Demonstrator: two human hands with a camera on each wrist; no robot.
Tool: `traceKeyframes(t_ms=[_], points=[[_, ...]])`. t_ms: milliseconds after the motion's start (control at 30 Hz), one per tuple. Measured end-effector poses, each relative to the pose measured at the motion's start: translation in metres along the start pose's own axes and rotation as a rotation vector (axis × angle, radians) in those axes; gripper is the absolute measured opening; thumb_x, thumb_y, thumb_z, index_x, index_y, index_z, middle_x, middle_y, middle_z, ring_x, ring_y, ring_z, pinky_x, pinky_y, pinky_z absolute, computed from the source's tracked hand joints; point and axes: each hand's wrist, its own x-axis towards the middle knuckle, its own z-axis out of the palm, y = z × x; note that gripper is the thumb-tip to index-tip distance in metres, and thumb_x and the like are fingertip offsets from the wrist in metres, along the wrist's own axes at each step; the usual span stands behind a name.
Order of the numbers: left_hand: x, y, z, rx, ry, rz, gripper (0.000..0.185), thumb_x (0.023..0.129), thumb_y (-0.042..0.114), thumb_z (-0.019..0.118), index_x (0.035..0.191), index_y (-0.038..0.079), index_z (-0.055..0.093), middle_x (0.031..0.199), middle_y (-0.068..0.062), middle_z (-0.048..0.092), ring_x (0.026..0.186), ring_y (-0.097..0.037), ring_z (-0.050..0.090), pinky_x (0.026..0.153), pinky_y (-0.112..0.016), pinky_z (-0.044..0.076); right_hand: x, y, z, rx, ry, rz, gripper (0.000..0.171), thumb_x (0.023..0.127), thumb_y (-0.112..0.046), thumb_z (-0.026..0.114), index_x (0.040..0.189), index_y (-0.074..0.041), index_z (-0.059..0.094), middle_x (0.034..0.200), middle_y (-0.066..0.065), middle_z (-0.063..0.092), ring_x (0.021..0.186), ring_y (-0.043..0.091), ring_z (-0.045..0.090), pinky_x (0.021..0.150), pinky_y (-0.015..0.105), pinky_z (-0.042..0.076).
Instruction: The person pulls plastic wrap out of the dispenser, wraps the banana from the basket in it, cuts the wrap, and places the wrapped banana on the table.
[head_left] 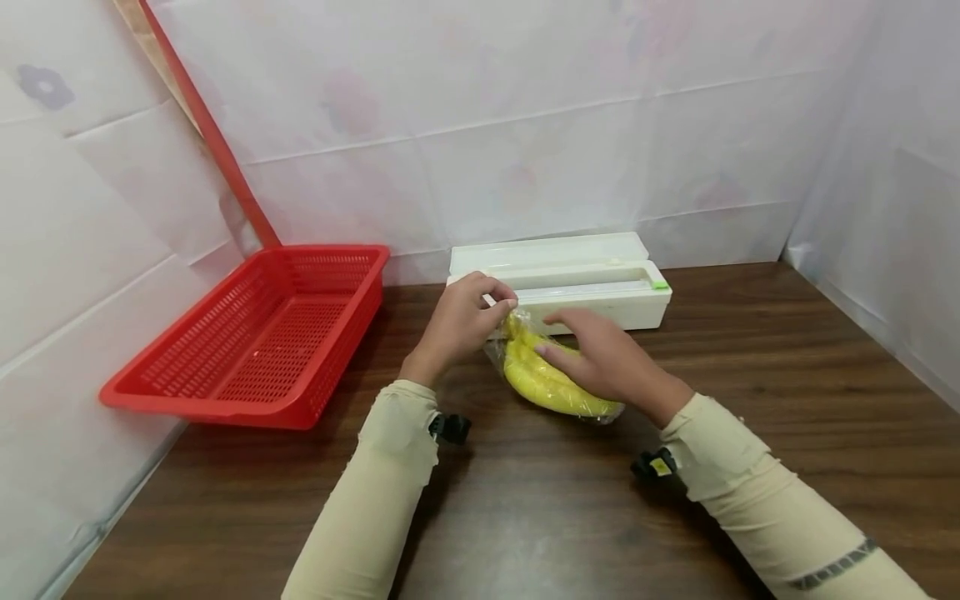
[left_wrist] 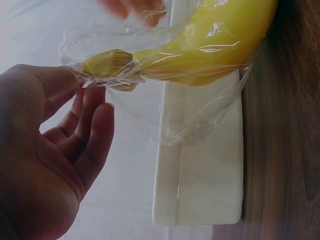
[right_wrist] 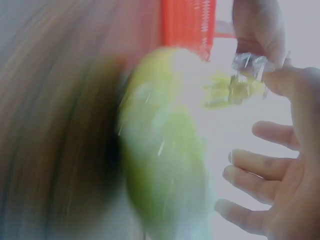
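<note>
- The step in hand looked like wrapping: a bunch of bananas point(head_left: 551, 379) lay on the wooden surface point(head_left: 525, 517), just in front of the white cling-film dispenser point(head_left: 570, 279), already sheathed in clear film point(left_wrist: 190, 120).
- To do it well, I judged, the loose film at the stem end wanted drawing snug and tucking under, while the fruit was held from rolling (slack film tends to spring back).
- The left hand point(head_left: 461, 321) pinched the film at the stem end between thumb and fingertips; in the left wrist view its other fingers point(left_wrist: 92, 135) were loosely curled and touched nothing.
- The right hand point(head_left: 603, 358) lay flat on top of the bananas, fingers nearly straight and a little spread, pressing rather than gripping.
- The right wrist view was badly blurred and added little.
- A red plastic basket point(head_left: 262, 333) sat well apart at the left, against the wall.
</note>
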Motion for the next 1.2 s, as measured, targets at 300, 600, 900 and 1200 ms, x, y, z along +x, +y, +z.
traceKeyframes(t_ms=[300,600,900,1200], points=[[-0.001,0.002,0.001,-0.060,-0.016,-0.041,0.009,0.095,0.014,0.070,0.094,0.009,0.078,0.095,0.000,0.069,0.080,-0.017,0.059,0.069,-0.030,0.051,0.027,-0.006,0.020,0.275,0.022,0.112,0.053,0.102,-0.048,0.052,0.141,-0.011,0.053,0.138,0.012,0.058,0.125,0.032,0.055,0.101,0.052,0.046],[0.002,0.007,0.002,-0.018,0.007,-0.057,0.014,0.097,0.017,0.067,0.098,0.009,0.078,0.100,-0.001,0.072,0.084,-0.014,0.064,0.076,-0.032,0.052,0.030,-0.001,0.027,0.288,0.076,0.124,0.044,0.098,-0.032,0.064,0.131,-0.008,0.050,0.131,0.015,0.060,0.121,0.032,0.059,0.097,0.051,0.049],[0.002,0.007,0.002,0.007,0.010,-0.099,0.015,0.097,0.022,0.067,0.099,0.012,0.078,0.101,0.002,0.071,0.084,-0.015,0.061,0.072,-0.032,0.050,0.030,0.002,0.033,0.067,0.389,-0.069,0.020,0.083,-0.005,0.072,0.092,-0.003,0.054,0.096,0.012,0.049,0.084,0.026,0.049,0.073,0.038,0.046],[0.001,0.006,0.000,0.002,0.006,-0.109,0.016,0.097,0.022,0.065,0.099,0.012,0.077,0.097,0.003,0.071,0.084,-0.017,0.061,0.070,-0.032,0.050,0.032,-0.006,0.031,0.071,0.441,-0.113,0.008,0.090,-0.009,0.068,0.095,-0.005,0.074,0.070,0.002,0.055,0.059,0.015,0.047,0.056,0.032,0.043]])
